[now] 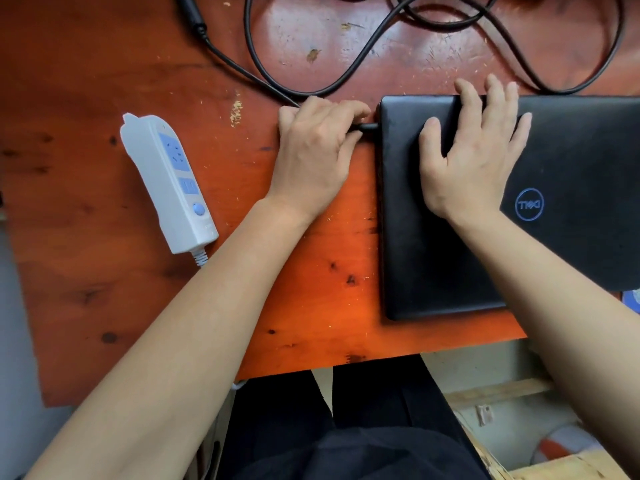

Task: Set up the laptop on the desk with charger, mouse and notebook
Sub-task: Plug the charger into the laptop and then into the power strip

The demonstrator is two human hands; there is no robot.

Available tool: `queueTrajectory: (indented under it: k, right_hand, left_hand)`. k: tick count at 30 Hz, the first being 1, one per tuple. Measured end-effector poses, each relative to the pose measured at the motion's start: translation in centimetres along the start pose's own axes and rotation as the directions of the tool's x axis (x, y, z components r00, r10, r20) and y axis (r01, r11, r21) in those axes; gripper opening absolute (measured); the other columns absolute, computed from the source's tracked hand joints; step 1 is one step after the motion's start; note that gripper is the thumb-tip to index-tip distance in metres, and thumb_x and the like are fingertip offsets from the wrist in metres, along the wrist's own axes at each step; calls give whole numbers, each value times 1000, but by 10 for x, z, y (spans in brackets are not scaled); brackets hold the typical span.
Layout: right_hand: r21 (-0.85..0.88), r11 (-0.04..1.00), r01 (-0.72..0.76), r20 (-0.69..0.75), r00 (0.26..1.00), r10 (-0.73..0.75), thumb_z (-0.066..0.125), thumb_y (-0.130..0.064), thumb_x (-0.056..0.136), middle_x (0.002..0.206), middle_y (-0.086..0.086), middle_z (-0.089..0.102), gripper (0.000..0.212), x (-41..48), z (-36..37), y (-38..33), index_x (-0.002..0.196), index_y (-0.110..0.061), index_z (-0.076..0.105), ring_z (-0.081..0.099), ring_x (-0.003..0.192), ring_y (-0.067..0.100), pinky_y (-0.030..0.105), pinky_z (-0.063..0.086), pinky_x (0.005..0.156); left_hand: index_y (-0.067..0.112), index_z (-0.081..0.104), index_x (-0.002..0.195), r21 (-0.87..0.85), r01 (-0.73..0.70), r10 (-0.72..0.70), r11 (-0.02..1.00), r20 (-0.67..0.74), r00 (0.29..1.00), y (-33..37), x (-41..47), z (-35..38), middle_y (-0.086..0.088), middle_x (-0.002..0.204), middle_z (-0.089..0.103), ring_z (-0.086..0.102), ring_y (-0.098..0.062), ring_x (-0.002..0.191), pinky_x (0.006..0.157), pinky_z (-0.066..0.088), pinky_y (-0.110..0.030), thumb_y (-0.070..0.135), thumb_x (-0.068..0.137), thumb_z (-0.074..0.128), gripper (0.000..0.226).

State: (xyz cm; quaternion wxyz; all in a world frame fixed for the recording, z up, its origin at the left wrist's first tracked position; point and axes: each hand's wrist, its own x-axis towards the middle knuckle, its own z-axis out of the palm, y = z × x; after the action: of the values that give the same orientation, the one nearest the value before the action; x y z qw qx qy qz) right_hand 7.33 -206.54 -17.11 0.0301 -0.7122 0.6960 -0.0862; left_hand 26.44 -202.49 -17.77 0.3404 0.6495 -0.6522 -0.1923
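Here my left hand [313, 150] pinches the charger plug [369, 127] at the port of the closed laptop [433, 258], which lies near the desk's [104, 81] front edge under my flat, open right hand [474, 164]; next, I judge, comes a firm inward push.

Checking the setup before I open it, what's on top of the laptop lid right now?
Only the right hand, flat on the closed laptop, fingers spread. The lid's right part runs out of frame, so anything there can't be seen. The left hand holds the charger plug at its left edge.
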Motion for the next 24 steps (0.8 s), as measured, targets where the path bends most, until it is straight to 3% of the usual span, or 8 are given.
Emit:
queueTrajectory:
  k: [4,10,15,21,24]
  right_hand:
    - [22,1000,6,7,1000,-6,37,-49,96,161,11,32,61,0,-1,0,148,-18,43,16,154,32,57,8,123]
    - [19,1000,14,28,1000,-14,39,-48,96,161,14,32,62,0,-5,1,148,-16,44,17,154,35,59,9,123]
    - [12,1000,17,24,1000,-17,41,-48,96,160,15,33,62,2,-4,2,148,-16,44,18,153,36,60,10,122]
    - [-8,1000,25,34,999,-25,39,-48,96,160,16,33,62,3,-3,2,148,-15,43,18,153,37,61,10,122]
    - [-34,999,28,40,999,-26,37,-48,96,160,16,32,62,2,-3,2,149,-15,42,17,153,37,62,11,121]
  left_hand:
    - [4,70,119,240,-40,19,970,88,996,-1,0,-4,-17,105,62,55,-39,98,79,43,-49,20,97,59,29]
    - [9,77,93,342,-210,180,916,117,977,3,14,-17,-8,90,67,60,-36,85,68,43,-44,21,91,66,16]
    - [3,76,100,236,-233,181,943,222,958,3,23,-21,-15,90,66,59,-39,84,69,46,-46,12,91,67,15]
    - [-2,75,104,130,-254,176,958,431,885,-2,45,-30,-17,88,64,56,-36,84,71,46,-37,7,89,73,18]
    - [-1,75,102,116,-283,192,952,494,848,-1,51,-31,-16,91,64,56,-35,87,75,48,-38,9,90,71,16]
